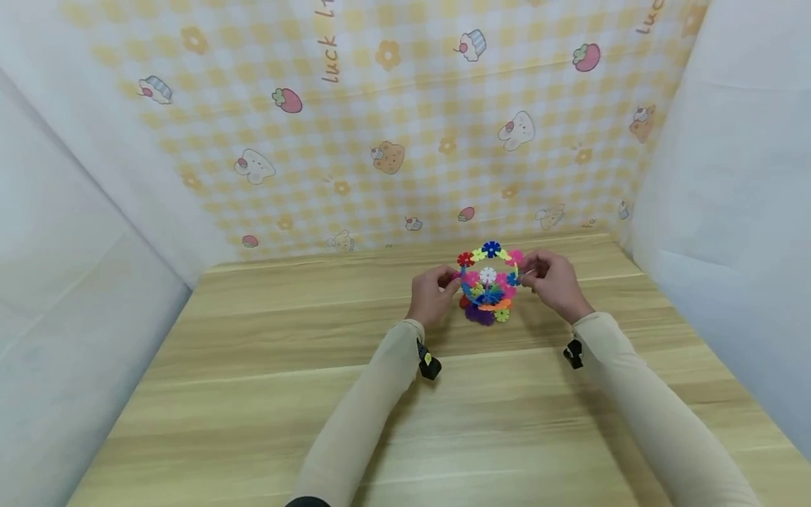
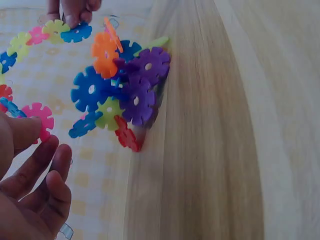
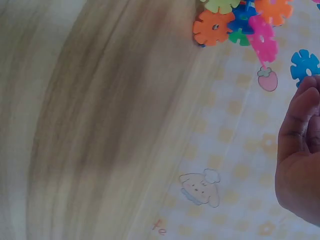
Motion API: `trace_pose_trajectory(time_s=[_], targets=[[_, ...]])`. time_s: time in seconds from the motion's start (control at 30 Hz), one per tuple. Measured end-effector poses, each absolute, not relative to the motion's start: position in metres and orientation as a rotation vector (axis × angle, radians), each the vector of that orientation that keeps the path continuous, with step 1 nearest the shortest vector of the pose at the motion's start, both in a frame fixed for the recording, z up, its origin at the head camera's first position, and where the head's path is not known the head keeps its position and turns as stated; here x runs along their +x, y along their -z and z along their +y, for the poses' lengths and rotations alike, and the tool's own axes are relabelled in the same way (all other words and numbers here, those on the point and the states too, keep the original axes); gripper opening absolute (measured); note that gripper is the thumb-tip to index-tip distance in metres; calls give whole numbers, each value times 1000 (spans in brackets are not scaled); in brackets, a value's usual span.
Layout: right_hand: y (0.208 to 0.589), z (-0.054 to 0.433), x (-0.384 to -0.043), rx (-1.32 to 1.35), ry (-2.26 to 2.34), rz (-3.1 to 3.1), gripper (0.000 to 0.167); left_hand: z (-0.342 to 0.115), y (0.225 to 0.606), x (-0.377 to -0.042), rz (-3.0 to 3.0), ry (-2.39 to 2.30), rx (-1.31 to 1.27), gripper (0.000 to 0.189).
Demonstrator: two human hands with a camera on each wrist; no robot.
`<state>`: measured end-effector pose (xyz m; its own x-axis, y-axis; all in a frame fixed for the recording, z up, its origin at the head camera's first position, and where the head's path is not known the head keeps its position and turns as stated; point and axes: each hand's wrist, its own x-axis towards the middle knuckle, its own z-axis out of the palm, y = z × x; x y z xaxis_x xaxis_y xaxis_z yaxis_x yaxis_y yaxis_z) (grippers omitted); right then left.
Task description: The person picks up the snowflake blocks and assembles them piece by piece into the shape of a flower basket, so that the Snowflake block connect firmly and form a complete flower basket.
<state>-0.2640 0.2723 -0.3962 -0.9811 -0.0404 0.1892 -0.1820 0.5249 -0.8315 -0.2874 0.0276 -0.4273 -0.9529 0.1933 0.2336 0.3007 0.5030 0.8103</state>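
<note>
Colourful notched snowflake discs are joined into a ring above a cluster base (image 1: 484, 310) near the table's back edge. My left hand (image 1: 432, 292) is at the ring's left side. In the left wrist view its thumb and index finger pinch a pink disc (image 2: 44, 119). On the opposite side, my right hand (image 1: 557, 282) pinches a blue disc (image 3: 304, 64) at the ring's edge. Purple discs (image 2: 150, 65), an orange disc (image 2: 104, 54) and a red disc (image 2: 126, 135) belong to the cluster. How the ring meets the cluster cannot be told.
The wood-grain table (image 1: 266, 394) runs back to a yellow checked cloth (image 1: 431, 105) with cartoon prints. White sheets hang at the left (image 1: 57, 232) and right (image 1: 728, 176). A black wrist camera (image 1: 429, 362) sits under the left sleeve.
</note>
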Motion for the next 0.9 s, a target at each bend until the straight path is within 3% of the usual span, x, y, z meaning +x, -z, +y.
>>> trace_pose_trajectory(time_s=[0.53, 0.9], targets=[[416, 280, -262, 122, -1509, -2561, 16, 35, 428, -287, -2733, 1475, -414, 16], [411, 280, -261, 258, -1326, -2733, 18, 35, 433, -291, -2770, 1469, -402, 17]])
